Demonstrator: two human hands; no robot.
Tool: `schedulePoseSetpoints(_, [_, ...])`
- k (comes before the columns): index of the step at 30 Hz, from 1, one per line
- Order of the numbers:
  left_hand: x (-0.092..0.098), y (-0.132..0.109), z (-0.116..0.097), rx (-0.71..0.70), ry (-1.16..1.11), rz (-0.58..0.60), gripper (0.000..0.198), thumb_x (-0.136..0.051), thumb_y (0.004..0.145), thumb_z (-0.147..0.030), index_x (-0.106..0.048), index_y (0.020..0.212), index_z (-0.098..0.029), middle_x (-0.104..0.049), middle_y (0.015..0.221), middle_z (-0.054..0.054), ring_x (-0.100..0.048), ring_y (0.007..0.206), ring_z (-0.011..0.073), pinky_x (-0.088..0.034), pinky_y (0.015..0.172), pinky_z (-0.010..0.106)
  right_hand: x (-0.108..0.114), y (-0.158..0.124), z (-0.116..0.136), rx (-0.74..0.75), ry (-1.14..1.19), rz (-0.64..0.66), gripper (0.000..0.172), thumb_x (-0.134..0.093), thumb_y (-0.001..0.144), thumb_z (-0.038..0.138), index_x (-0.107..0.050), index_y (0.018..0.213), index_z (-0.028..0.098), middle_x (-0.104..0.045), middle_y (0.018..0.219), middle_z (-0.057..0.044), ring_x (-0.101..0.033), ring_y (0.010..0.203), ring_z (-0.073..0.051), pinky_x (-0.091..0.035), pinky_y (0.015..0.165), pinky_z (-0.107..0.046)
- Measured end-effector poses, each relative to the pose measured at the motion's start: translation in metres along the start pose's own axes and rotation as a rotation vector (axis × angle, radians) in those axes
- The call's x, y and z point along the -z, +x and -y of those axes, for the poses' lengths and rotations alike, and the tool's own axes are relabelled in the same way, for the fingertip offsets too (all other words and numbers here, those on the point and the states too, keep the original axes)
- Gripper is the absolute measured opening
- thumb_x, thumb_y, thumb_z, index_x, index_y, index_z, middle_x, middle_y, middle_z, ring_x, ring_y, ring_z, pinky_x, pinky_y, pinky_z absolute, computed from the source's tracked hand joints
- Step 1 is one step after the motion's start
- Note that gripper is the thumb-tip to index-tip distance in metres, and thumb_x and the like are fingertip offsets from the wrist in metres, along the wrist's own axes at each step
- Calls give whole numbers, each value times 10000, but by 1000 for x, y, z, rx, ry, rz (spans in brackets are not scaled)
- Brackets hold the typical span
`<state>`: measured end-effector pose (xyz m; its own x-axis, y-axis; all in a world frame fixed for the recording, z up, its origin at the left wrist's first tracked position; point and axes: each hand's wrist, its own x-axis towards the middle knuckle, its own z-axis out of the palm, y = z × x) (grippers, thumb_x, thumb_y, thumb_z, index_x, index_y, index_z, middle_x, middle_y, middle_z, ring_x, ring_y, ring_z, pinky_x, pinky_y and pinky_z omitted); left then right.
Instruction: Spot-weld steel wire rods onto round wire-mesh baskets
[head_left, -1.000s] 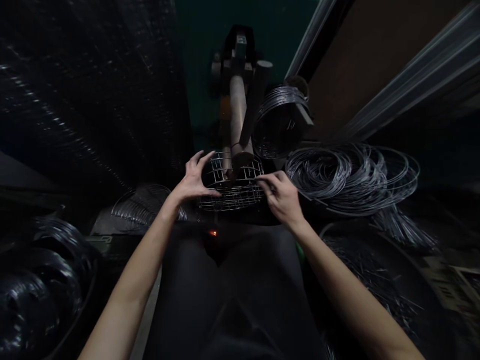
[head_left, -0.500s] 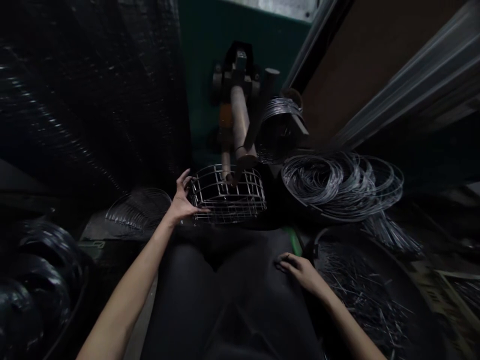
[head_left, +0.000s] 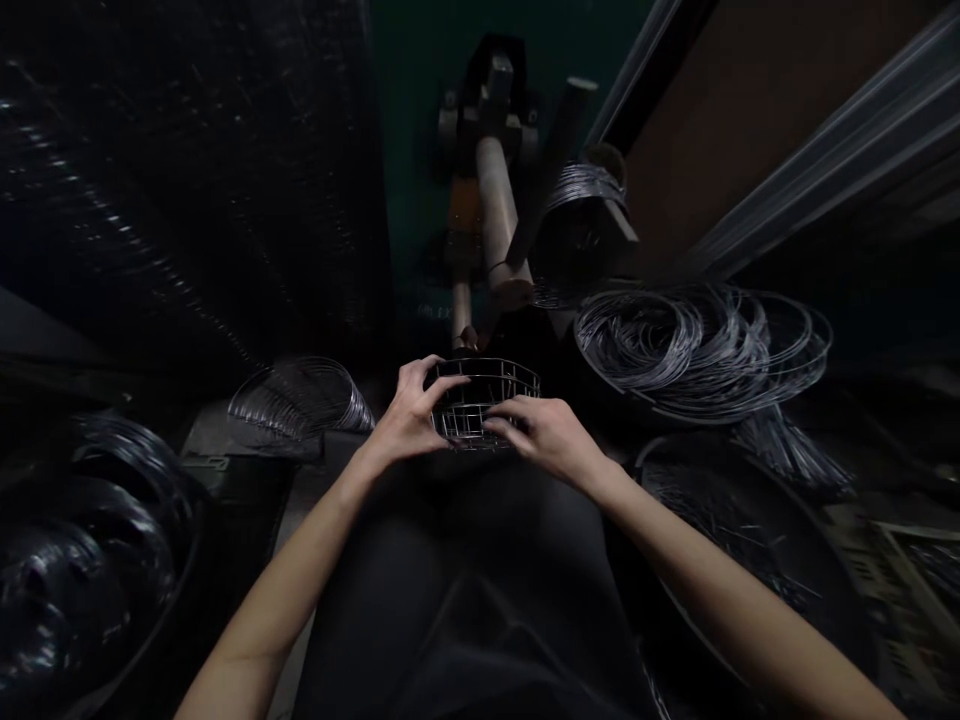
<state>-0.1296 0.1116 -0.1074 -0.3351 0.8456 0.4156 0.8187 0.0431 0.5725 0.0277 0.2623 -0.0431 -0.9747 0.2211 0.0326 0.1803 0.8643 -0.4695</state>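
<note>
Your left hand (head_left: 409,420) is closed on the left rim of the basket (head_left: 487,385), a small round one of bare wire, with the thumb hooked over the top ring and the fingers curled against the outside. Your right hand (head_left: 544,435) grips the near right side, fingers bent across the wires. Between them your hands cover most of the near wall of the basket, so its bottom is hard to make out. The basket sits just past your knees, above your dark lap (head_left: 465,560), roughly upright with its open top facing up.

Straight behind the basket a pipe (head_left: 499,205) slopes down from a machine. Its lower end is lost in shadow, and you cannot tell whether it touches the far rim of the basket.

Right of the basket lies a loose heap of wire rings (head_left: 701,345), with a spool of wire (head_left: 581,215) behind that. Right of the basket and nearer to you is a dark tub (head_left: 750,530) of short wire pieces, cut off by your right forearm.

Left of the basket a fan of curved wires (head_left: 300,400) rests on a ledge. Farther left and nearer to you, dark shiny bundles (head_left: 82,560) run off the edge of the view, too dim to identify.
</note>
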Motion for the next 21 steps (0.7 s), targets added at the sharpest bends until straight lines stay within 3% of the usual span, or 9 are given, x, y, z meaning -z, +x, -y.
schedulePoseSetpoints(3, [-2,0,2,21,-2,-11,836,-850,552,-499,-518,1276,-245,-325,1347,141,-341,1261,351,-374,1052,545,-8,-5,-4,168,-346,-11,343,-582,880,369,-665,1151,175,-732,1025,-78,-699,812,-205,-480,600,-260])
schedulePoseSetpoints(6, [-3,0,5,58,-19,-31,855,-861,530,-501,-519,1276,-259,-324,1354,133,-340,1263,354,-369,1058,552,-11,-7,-10,289,-497,-22,319,-569,876,260,-647,1182,217,-726,1063,-20,-706,742,-173,-456,533,-248])
schedulePoseSetpoints(13, [-6,10,9,89,-24,-52,874,-881,508,-442,-513,1279,-261,-313,1357,130,-328,1269,357,-375,1056,550,-8,6,-21,426,-582,-209,289,-527,914,258,-650,1176,237,-716,1073,25,-695,659,-139,-459,537,-257])
schedulePoseSetpoints(21, [-7,19,16,72,-27,-62,910,-902,471,-410,-513,1281,-265,-310,1362,129,-318,1276,358,-365,1066,550,-2,14,-22,367,-575,-162,289,-548,905,279,-655,1174,276,-715,1066,20,-696,667,-133,-434,525,-237])
